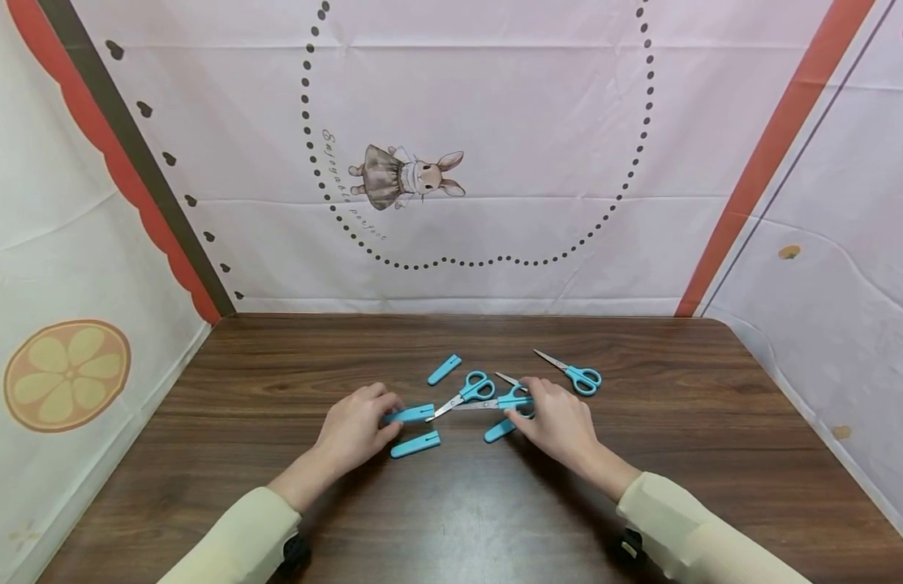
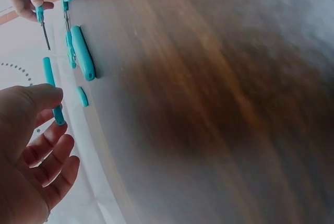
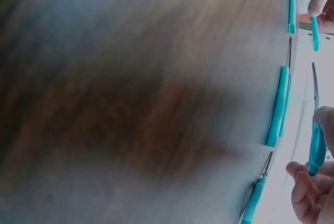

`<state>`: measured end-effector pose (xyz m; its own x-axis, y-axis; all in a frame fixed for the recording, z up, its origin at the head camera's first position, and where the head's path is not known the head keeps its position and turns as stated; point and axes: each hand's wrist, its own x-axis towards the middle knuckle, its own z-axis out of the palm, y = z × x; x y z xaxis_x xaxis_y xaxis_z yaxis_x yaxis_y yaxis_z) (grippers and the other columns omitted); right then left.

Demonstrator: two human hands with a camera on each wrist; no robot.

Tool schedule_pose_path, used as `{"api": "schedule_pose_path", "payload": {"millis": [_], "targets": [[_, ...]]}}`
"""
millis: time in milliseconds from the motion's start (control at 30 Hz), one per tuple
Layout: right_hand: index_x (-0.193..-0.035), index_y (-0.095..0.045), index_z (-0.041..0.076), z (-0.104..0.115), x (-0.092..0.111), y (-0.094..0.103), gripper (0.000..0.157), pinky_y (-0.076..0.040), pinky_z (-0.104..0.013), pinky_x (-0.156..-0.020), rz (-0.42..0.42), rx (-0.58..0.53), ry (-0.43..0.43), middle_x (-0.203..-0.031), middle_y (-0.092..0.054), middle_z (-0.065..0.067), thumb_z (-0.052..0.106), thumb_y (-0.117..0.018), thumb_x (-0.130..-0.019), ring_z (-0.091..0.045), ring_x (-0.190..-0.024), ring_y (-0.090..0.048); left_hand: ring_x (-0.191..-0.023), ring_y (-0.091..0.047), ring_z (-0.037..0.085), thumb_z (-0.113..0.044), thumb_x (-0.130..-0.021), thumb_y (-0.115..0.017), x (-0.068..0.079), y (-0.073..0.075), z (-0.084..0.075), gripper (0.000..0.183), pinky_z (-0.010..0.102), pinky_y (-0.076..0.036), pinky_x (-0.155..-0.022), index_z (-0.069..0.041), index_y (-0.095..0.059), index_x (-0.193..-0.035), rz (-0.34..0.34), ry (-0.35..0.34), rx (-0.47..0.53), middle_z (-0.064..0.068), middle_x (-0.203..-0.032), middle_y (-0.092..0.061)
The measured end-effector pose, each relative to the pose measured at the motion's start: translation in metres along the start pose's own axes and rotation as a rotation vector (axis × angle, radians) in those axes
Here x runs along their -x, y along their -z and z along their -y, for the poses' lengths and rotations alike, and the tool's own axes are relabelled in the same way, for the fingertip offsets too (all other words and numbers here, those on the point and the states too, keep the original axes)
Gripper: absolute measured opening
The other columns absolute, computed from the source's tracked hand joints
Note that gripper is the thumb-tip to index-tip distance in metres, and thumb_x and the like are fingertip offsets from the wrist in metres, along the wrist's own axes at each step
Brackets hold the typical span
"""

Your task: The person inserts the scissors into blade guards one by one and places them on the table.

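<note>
My left hand (image 1: 359, 422) pinches a light-blue scissors sheath (image 2: 48, 72) between thumb and fingers, raised above the table. Its slotted end points right. In my right hand (image 1: 561, 418) is a pair of blue-handled scissors (image 3: 315, 135), held by the handles; the closed blades point left toward the sheath's mouth, with a gap between them in both wrist views. Another pair of scissors (image 1: 477, 387) lies between the hands. A loose sheath (image 1: 416, 444) rests below the left hand, and another sheath (image 1: 500, 431) lies partly hidden beside the right fingers.
Farther back on the brown wooden table (image 1: 312, 349) lies one more blue sheath (image 1: 445, 370). To the right rests a pair of scissors (image 1: 584, 379). A blade (image 1: 508, 379) shows behind the right hand, its handles hidden. A printed cloth (image 1: 531, 162) hangs behind the table.
</note>
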<state>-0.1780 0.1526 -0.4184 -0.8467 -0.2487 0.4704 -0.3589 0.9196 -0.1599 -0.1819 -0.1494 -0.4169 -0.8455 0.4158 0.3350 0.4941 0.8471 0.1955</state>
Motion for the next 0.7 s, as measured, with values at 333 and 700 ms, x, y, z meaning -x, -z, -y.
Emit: {"api": "schedule_pose_path", "payload": {"millis": [333, 700], "targets": [[-0.106, -0.063, 0.010, 0.0039, 0.0015, -0.0024, 0.046, -0.034, -0.022, -0.039, 0.005, -0.004, -0.008, -0.079, -0.064, 0.000, 0.041, -0.074, -0.073, -0.011, -0.054, -0.054, -0.069, -0.050, 0.006, -0.025, -0.077, -0.074, -0.0045, -0.0053, -0.0060, 0.014, 0.023, -0.042, -0.056, -0.020, -0.069, -0.089, 0.019, -0.008, 0.020, -0.007, -0.082, -0.057], [-0.109, -0.063, 0.010, 0.0060, 0.0032, -0.0034, 0.048, -0.034, -0.021, -0.039, 0.031, -0.014, -0.017, -0.085, -0.066, -0.001, 0.042, -0.072, -0.074, -0.010, -0.055, -0.053, -0.068, -0.048, 0.004, -0.025, -0.078, -0.073, -0.0068, -0.0083, -0.0086, 0.013, 0.022, -0.041, -0.056, -0.022, -0.069, -0.090, 0.026, -0.018, 0.013, -0.009, -0.081, -0.056]]}}
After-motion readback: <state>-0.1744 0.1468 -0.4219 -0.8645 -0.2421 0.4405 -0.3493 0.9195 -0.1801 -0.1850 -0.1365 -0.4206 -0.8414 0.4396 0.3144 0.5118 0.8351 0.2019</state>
